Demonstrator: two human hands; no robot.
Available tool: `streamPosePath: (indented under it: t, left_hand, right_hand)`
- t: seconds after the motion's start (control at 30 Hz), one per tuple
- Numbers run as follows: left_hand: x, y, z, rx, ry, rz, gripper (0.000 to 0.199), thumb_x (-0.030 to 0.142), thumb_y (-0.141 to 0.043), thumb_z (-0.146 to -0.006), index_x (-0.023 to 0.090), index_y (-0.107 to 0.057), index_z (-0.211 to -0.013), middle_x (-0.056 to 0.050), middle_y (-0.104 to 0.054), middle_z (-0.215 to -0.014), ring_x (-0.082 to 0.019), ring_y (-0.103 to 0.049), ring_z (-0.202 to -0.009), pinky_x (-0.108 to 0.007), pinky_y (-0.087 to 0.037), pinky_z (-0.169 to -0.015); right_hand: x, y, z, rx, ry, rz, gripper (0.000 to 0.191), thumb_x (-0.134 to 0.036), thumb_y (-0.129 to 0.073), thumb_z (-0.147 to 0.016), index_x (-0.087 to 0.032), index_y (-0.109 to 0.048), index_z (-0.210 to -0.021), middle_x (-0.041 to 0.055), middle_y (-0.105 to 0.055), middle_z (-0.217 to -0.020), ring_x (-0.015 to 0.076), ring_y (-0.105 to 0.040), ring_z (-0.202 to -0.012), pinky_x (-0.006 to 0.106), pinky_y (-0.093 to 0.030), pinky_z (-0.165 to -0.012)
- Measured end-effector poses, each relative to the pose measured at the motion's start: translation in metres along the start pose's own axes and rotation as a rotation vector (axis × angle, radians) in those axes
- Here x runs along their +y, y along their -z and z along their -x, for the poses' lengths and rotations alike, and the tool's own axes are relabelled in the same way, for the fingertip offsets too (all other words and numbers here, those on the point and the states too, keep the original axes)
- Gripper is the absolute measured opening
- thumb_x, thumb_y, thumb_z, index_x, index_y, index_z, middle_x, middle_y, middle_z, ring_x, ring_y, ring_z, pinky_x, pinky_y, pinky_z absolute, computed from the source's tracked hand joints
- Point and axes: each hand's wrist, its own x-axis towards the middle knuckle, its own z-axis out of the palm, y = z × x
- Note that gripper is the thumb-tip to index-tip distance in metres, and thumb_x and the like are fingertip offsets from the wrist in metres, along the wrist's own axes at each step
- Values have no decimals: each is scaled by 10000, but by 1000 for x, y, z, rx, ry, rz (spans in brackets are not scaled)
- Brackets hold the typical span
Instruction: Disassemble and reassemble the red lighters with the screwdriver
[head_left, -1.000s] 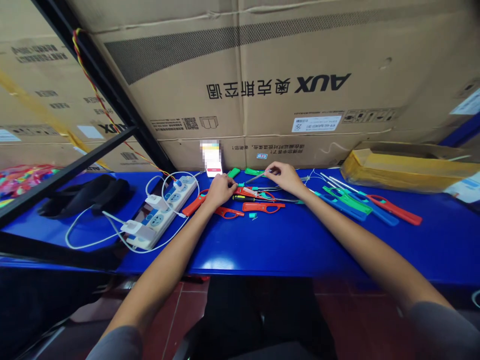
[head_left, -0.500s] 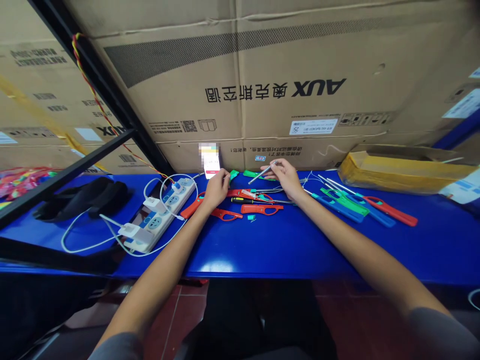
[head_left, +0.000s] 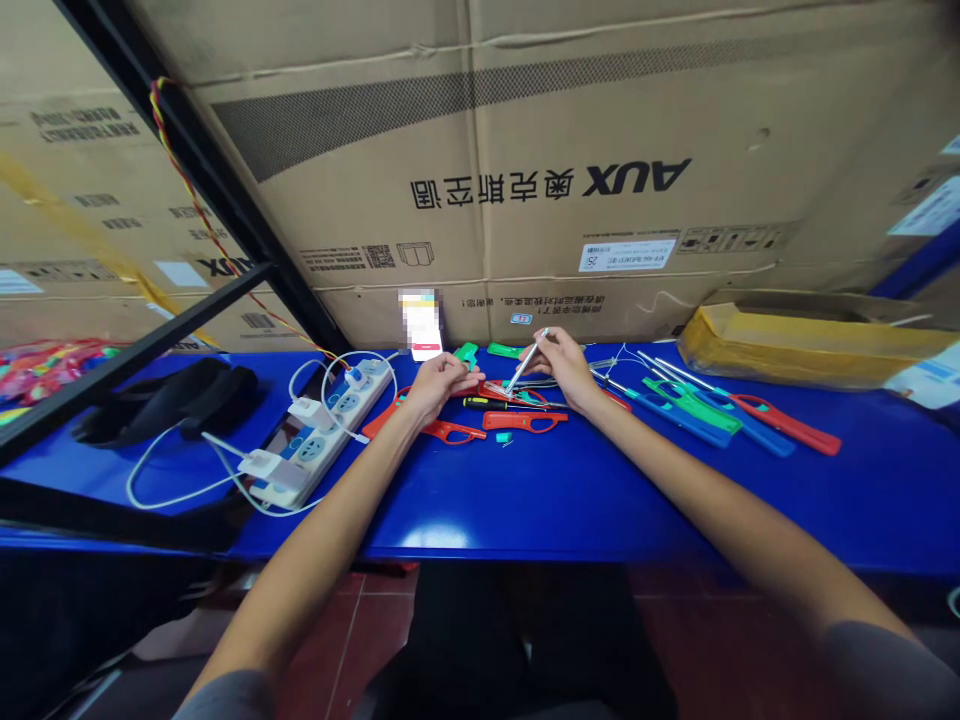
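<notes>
My right hand [head_left: 562, 362] is closed on a thin metal tube [head_left: 523, 362], which slants down to the left over the parts. My left hand [head_left: 444, 382] has its fingers pressed together near the tube's lower end; what they hold, if anything, is too small to tell. Below the hands lie red lighter shells [head_left: 517, 421] and a screwdriver [head_left: 477, 403] with a yellow and black handle. Green pieces [head_left: 466, 356] lie behind my left hand. A small teal part [head_left: 503, 438] sits in front of the shells.
A power strip [head_left: 330, 420] with plugs and white cables stands left. Behind my left hand a lit phone [head_left: 426, 335] leans on the large carton [head_left: 525, 120]. Long lighters [head_left: 690, 410] lie right, before a yellow-taped box [head_left: 787, 345]. A black frame bar [head_left: 150, 345] crosses the left side.
My left hand has moved right and down, off the green piece, towards the metal tube. The tube in my right hand is tilted more steeply, its lower end lower than before.
</notes>
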Motion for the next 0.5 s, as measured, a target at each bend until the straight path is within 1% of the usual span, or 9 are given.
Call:
streamPosePath:
  t: [0.03,0.1,0.17,0.2,0.27,0.3,0.37,0.43,0.5]
  left_hand:
    - [0,1,0,2,0,3,273,180,-815,-874,165,-547,-825,-99,-805,-901,-203,-835,-881,-272,-677,-830]
    - [1,3,-1,-4,-24,-2,262,177,-842,-824,161,-610,-945,-55,-797,-876,-197,-832,-840,-283,-680,-805]
    - [1,4,-1,-31,-78,-42,380,209,-855,-796,174,-666,-1123,-22,-790,-891,-193,-828,-831,-301,-683,-805]
    - [0,3,-1,-54,-113,-86,418,248,-849,-804,181,-684,-1182,-21,-790,-909,-195,-827,-836,-310,-683,-806]
    - [-1,2,-1,-107,-173,-192,401,347,-821,-842,172,-725,-1190,-42,-793,-925,-208,-823,-844,-321,-678,-791]
    - [-2,1,0,-131,-195,-241,382,386,-809,-859,162,-742,-1160,-53,-794,-913,-215,-818,-840,-323,-672,-777]
    - [-4,-1,1,-161,-275,-363,353,424,-783,-898,156,-760,-1126,-59,-789,-867,-221,-801,-816,-324,-655,-749]
    - [-4,-2,3,-140,-416,-525,307,404,-749,-942,167,-773,-1135,-60,-792,-885,-211,-777,-804,-325,-635,-753]
    - [-3,-3,5,-98,-587,-690,257,368,-698,-993,185,-783,-1153,-66,-801,-972,-203,-759,-842,-330,-616,-797]
  right_hand:
    - [-2,-1,1,-19,30,35,405,-636,-698,-943,-293,-508,-1045,-4,-772,-830,211,-775,-719,377,-650,-702]
    - [-8,-2,5,-57,125,133,334,-596,-628,-1003,-297,-509,-1098,-1,-752,-833,222,-771,-741,391,-638,-725]
    - [-16,-2,10,-88,258,299,253,-522,-538,-1070,-290,-538,-1172,12,-734,-866,221,-758,-781,400,-620,-781]
    - [-20,-2,13,-108,336,439,239,-479,-509,-1093,-281,-569,-1212,28,-734,-907,221,-748,-820,403,-603,-823]
    - [-24,-1,17,-194,459,748,265,-428,-500,-1108,-268,-636,-1270,73,-734,-1079,240,-730,-940,409,-570,-884]
    - [-25,-1,19,-233,489,876,294,-417,-486,-1118,-266,-660,-1300,86,-718,-1136,244,-718,-964,403,-559,-879]
    - [-23,0,21,-291,506,1053,346,-414,-450,-1137,-273,-684,-1350,91,-685,-1164,238,-701,-953,379,-548,-836]
    - [-18,0,22,-316,504,1136,375,-417,-424,-1151,-274,-698,-1363,86,-669,-1130,225,-690,-918,358,-540,-801]
    - [-14,1,22,-325,509,1153,376,-422,-429,-1152,-253,-719,-1323,90,-674,-1129,228,-689,-941,352,-539,-804]
